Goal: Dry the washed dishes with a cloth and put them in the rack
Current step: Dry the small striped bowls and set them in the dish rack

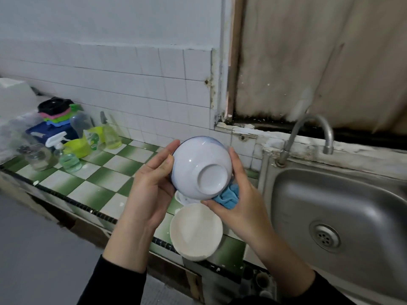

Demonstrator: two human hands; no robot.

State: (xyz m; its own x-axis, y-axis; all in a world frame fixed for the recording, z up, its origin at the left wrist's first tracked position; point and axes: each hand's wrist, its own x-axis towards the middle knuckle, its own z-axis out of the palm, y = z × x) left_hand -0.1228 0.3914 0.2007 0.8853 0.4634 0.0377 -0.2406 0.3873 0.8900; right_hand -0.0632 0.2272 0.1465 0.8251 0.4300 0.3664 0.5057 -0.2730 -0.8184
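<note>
A white bowl [199, 164] with a thin blue rim is held up over the counter, its base turned toward me. My left hand [152, 183] grips its left side, thumb on the outer wall. My right hand [240, 194] pinches a blue cloth [229, 198] against the bowl's lower right side. Below the hands a white bowl [196, 232] stands upright on the counter, with another white dish [181, 198] partly hidden just behind it. No rack is in view.
A green-and-white tiled counter [99, 183] runs left, with spray bottles [66, 155], a glass jar [38, 156] and plastic containers [57, 115] crowded at its far left. A steel sink [339, 216] with a curved tap [308, 133] lies to the right.
</note>
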